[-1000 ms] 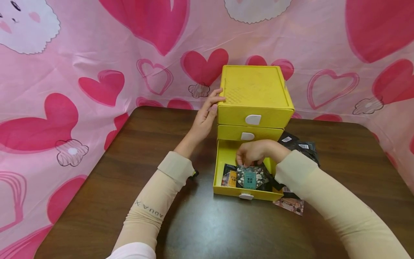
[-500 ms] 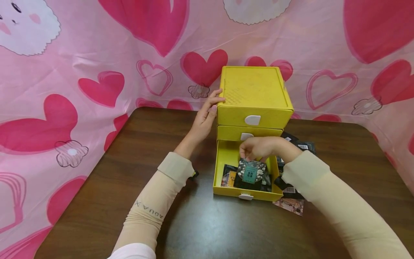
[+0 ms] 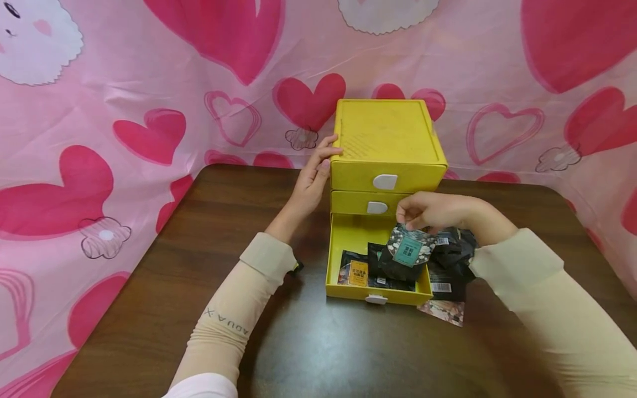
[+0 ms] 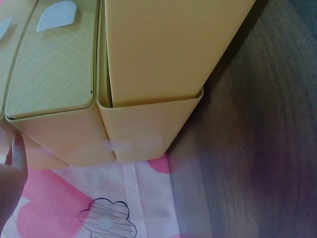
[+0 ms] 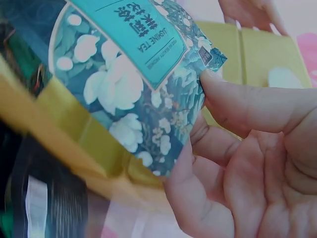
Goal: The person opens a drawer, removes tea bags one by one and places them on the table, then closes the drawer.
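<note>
My right hand (image 3: 438,213) pinches the top edge of a jasmine tea packet (image 3: 408,251), dark with white flowers and a teal label. It hangs tilted over the right side of the pulled-out bottom drawer (image 3: 343,235). Up close in the right wrist view, thumb and fingers hold the packet's edge, and the label reads "JASMINE TEA". My left hand (image 3: 313,177) rests against the left side of the yellow drawer cabinet (image 3: 383,130), its fingertips at the top edge. Inside the drawer lie a packet with an orange label (image 3: 357,273) and other dark packets (image 3: 385,271).
Several dark packets (image 3: 450,249) are piled on the table (image 3: 318,342) right of the drawer, partly behind my right hand. A pinkish packet (image 3: 443,310) sticks out by the drawer's front corner. Both upper drawers are closed, and a heart-patterned cloth (image 3: 249,50) hangs behind.
My right hand has lifted the jasmine tea packet from among the others and carried it up and to the right, uncovering packets in the drawer. The left hand stays on the cabinet.
</note>
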`<move>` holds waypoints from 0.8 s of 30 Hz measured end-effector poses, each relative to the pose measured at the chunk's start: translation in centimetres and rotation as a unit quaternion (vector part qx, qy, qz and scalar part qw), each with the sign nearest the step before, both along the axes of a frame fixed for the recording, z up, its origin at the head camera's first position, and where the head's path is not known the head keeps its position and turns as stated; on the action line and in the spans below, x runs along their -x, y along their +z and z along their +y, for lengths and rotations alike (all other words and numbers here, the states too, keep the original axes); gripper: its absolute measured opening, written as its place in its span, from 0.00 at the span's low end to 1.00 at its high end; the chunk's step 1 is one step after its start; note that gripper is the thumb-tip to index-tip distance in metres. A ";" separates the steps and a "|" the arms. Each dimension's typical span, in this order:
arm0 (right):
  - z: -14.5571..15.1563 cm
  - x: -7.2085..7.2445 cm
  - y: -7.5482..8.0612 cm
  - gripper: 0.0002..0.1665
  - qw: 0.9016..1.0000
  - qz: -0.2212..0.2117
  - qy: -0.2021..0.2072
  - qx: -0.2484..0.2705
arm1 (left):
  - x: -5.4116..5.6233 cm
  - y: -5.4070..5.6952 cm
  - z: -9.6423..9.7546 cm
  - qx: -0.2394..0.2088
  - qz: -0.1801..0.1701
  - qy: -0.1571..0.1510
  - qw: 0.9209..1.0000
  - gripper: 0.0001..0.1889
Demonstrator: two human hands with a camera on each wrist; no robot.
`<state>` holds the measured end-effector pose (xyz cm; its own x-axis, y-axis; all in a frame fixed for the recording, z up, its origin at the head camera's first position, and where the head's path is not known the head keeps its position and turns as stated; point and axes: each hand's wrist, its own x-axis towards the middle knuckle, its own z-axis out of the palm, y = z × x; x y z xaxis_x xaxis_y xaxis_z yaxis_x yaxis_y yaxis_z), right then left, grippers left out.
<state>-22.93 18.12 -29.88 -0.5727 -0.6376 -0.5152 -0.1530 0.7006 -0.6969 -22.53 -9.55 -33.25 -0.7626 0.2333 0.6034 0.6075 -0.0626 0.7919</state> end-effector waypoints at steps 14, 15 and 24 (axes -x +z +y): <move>6.0 0.3 1.8 0.10 0.998 0.011 -0.065 0.002 | 0.0 -0.1 0.0 -0.014 0.006 0.006 1.000 0.15; 6.5 0.3 1.9 0.11 0.997 0.014 -0.070 -0.001 | 0.0 -0.1 0.1 -0.014 0.010 0.006 1.000 0.15; 11.2 1.2 0.6 0.12 0.989 0.012 -0.147 0.009 | 0.0 -0.3 0.5 -0.006 0.015 0.008 1.000 0.15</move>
